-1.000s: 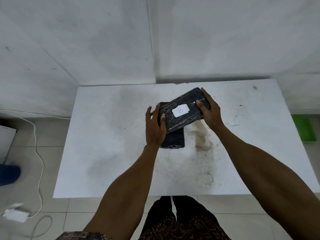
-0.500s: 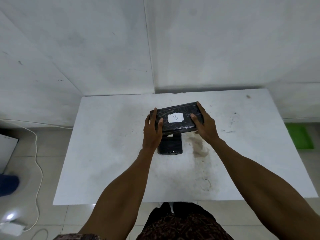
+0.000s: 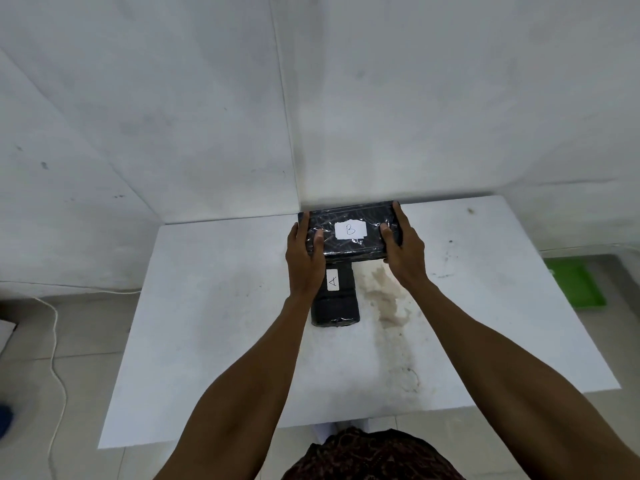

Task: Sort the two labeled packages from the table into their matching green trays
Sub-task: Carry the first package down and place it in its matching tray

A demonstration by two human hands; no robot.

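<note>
A black wrapped package with a white label "B" (image 3: 349,232) is held level above the white table (image 3: 214,323). My left hand (image 3: 304,261) grips its left end and my right hand (image 3: 403,251) grips its right end. Below it a second black package with a white label "A" (image 3: 336,299) lies on the table, its far end hidden under the lifted package and my left hand. One green tray (image 3: 575,282) rests on the floor to the right of the table.
White walls meet in a corner right behind the table. A white cable (image 3: 55,341) trails over the tiled floor at the left. A brownish stain (image 3: 384,299) marks the tabletop beside package A.
Both hands have lifted package B higher and turned it from tilted to level. Package A's label has come into view below it.
</note>
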